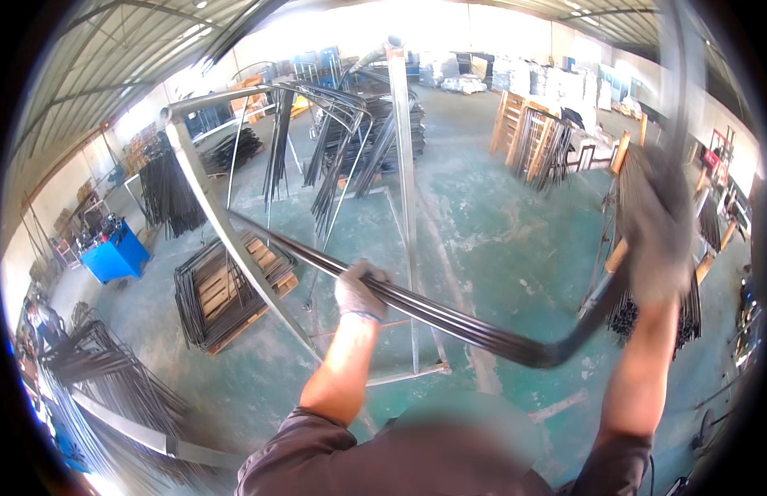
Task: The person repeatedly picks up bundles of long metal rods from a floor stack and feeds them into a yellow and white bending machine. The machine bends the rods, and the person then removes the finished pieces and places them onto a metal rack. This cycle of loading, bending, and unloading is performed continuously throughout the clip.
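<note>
We have our gloved left hand [361, 289] wrapped around the bent black rods [449, 320], forearm angled upward, while our blurred right hand [658, 240], raised higher, grips their upturned end.

Glossy metal rods [449, 319]; matt cloth gloves [358, 291].

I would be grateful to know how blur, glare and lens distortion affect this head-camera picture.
In the head view, the bent black metal tube bundle smears toward its raised end, as does the grey-gloved right hand, while the grey-gloved left hand looks clearer; glare whitens the far wall; in the same view, the grey ribbed metal roof bends toward the black rim.
</note>
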{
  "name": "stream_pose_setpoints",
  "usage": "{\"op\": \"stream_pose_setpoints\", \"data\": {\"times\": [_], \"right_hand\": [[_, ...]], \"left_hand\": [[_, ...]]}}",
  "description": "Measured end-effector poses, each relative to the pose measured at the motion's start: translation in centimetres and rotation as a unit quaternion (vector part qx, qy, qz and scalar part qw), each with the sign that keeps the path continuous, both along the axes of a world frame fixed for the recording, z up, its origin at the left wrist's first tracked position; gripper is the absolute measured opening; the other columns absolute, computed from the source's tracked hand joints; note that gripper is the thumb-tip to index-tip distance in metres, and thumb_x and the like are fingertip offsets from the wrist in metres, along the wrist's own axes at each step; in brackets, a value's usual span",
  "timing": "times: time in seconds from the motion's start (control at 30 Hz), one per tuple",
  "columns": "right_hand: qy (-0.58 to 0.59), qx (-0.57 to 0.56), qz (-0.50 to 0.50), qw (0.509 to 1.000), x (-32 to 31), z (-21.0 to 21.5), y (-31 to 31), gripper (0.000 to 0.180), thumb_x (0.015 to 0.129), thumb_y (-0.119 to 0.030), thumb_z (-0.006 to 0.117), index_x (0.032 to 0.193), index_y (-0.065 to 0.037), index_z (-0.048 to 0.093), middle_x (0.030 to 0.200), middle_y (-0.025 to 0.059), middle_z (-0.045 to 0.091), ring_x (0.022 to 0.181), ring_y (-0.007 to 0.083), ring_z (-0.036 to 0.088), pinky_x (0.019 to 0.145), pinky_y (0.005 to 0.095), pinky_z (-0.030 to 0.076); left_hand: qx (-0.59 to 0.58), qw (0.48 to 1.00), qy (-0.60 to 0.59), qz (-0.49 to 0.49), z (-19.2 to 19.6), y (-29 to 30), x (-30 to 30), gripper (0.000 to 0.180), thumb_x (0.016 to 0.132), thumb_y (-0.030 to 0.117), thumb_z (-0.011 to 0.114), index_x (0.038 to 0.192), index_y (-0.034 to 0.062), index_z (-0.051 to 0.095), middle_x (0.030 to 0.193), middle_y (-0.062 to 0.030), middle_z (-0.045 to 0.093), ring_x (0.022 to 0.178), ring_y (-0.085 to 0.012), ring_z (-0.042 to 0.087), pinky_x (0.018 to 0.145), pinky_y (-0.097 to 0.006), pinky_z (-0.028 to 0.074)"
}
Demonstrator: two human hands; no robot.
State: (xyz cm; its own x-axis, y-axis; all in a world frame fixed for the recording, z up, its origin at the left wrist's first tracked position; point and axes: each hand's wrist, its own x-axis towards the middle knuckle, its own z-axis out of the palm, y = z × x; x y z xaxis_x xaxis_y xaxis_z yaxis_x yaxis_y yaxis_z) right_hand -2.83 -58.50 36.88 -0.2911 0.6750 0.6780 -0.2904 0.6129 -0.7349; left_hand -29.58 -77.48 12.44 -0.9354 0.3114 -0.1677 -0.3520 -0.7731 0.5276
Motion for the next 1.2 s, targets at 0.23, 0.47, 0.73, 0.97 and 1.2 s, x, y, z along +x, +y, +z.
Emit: {"op": "stream_pose_setpoints", "data": {"times": [0.23,0.47,0.73,0.97,1.2], "right_hand": [[-0.299,0.537,-0.092,0.783,-19.8,3.3,-6.0,0.014,0.082,-0.014,0.057,0.083,-0.007,0.070,0.082,0.0106,0.067,0.075,0.0240,0.063,0.069,0.0362,0.054],[-0.010,0.425,0.291,0.857,-17.0,-15.5,-3.6,0.030,0.079,-0.020,0.065,0.101,0.000,0.065,0.101,0.0152,0.061,0.097,0.0318,0.062,0.081,0.0407,0.054],[-0.443,-0.004,-0.150,0.884,2.2,-33.0,21.9,0.038,0.081,-0.026,0.072,0.114,-0.009,0.065,0.110,0.0172,0.065,0.107,0.0357,0.061,0.094,0.0432,0.049],[-0.473,-0.160,-0.401,0.768,18.6,-34.3,43.2,0.051,0.079,-0.033,0.075,0.118,-0.004,0.061,0.114,0.0196,0.065,0.113,0.0341,0.060,0.097,0.0408,0.048],[-0.550,-0.246,-0.488,0.632,28.9,-32.7,58.2,0.080,0.075,-0.056,0.076,0.128,-0.002,0.050,0.131,0.0197,0.055,0.124,0.0342,0.051,0.103,0.0416,0.044]], "left_hand": [[0.134,0.989,-0.070,0.007,-2.0,0.0,-14.6,0.009,0.086,0.007,0.044,0.078,0.0078,0.047,0.068,-0.0072,0.052,0.065,-0.0226,0.054,0.067,-0.040,0.049],[-0.259,0.951,0.121,0.122,-7.1,-3.9,-12.3,0.020,0.093,0.021,0.050,0.094,0.0024,0.057,0.081,-0.0076,0.061,0.072,-0.0207,0.061,0.066,-0.037,0.053],[-0.716,0.263,0.519,-0.387,-25.7,1.5,6.5,0.022,0.093,0.020,0.053,0.090,0.0008,0.062,0.079,-0.0086,0.063,0.073,-0.0221,0.064,0.063,-0.037,0.053],[-0.461,0.784,0.071,-0.410,-21.2,24.8,10.2,0.021,0.090,0.016,0.055,0.099,-0.0016,0.059,0.080,-0.0124,0.063,0.068,-0.0210,0.061,0.065,-0.037,0.053],[-0.397,0.829,0.131,-0.371,-13.0,42.5,15.4,0.021,0.092,0.016,0.058,0.106,-0.0007,0.057,0.089,-0.0110,0.063,0.074,-0.0205,0.060,0.069,-0.035,0.053]]}}
